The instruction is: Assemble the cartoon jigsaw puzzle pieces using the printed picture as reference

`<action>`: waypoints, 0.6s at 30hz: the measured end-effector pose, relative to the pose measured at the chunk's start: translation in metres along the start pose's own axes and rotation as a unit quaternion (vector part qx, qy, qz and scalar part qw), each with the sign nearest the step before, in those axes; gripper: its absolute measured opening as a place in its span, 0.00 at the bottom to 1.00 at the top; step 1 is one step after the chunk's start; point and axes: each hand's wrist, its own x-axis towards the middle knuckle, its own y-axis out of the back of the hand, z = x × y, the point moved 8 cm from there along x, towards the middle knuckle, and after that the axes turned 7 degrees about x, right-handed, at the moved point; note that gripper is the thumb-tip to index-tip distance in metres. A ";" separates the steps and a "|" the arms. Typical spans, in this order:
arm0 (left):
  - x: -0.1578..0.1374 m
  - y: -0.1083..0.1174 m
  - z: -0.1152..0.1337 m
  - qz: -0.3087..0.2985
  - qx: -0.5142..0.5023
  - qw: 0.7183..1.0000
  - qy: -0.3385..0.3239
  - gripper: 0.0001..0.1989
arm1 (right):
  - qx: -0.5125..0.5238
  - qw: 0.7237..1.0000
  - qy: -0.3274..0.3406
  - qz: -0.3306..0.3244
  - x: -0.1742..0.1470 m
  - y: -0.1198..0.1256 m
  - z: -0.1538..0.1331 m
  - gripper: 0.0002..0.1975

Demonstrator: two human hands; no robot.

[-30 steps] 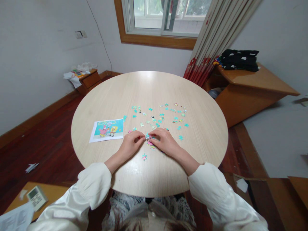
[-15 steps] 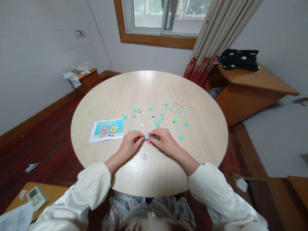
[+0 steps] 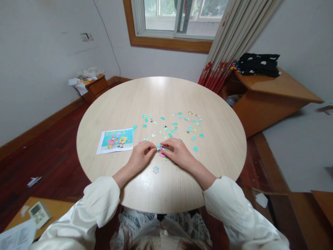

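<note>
My left hand (image 3: 142, 152) pinches a small puzzle piece (image 3: 158, 148) between thumb and fingertips at the middle of the table. Right beside it, my right hand (image 3: 178, 151) has thumb and fingers closed around the edge of a joined cluster of puzzle pieces (image 3: 163, 156), pink, teal and yellow. Part of that cluster lies hidden under the right hand. A single pink and teal puzzle piece (image 3: 155, 169) lies nearer to me. To the left rests a printed reference picture (image 3: 117, 140) of cartoon figures on white paper.
Loose puzzle pieces (image 3: 171, 133) lie scattered beyond my hands on the round wooden table (image 3: 156, 97). A wooden cabinet (image 3: 275, 100) with a folded black cloth (image 3: 260, 65) stands at the right. A small clock-like device (image 3: 40, 214) sits at the lower left.
The piece at my left fingertips has shifted very slightly to the left. Both hands otherwise keep nearly the same position.
</note>
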 end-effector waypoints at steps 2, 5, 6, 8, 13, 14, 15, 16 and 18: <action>0.000 0.000 0.000 0.001 0.002 1.000 0.002 0.06 | -0.002 1.000 -0.007 -0.001 0.000 0.000 0.000 0.07; 0.000 0.001 0.000 0.004 0.003 1.000 0.001 0.07 | -0.005 1.000 -0.013 -0.007 0.001 0.001 -0.001 0.06; 0.000 0.001 0.000 0.004 0.003 1.000 0.000 0.06 | -0.006 1.000 -0.014 -0.009 0.001 0.001 -0.002 0.05; 0.000 0.001 0.001 0.004 0.002 1.000 -0.001 0.06 | -0.006 1.000 -0.014 -0.011 0.001 0.001 -0.003 0.04; 0.000 0.002 0.002 0.004 -0.003 1.000 0.000 0.06 | 0.046 0.998 -0.038 0.004 0.001 0.002 -0.002 0.05; 0.000 0.002 0.002 0.005 -0.006 1.000 -0.002 0.06 | 0.074 0.996 -0.048 0.007 0.000 0.001 0.000 0.06; 0.000 0.002 0.002 0.007 -0.008 1.000 -0.005 0.06 | 0.105 0.993 -0.058 0.009 0.000 0.000 0.002 0.06; 0.000 0.002 0.002 0.007 -0.009 1.000 -0.008 0.06 | 0.137 0.988 -0.068 0.011 -0.001 -0.002 0.004 0.07; 0.000 0.001 0.003 0.008 -0.009 1.000 -0.012 0.07 | 0.194 0.977 -0.088 0.014 -0.002 -0.005 0.008 0.07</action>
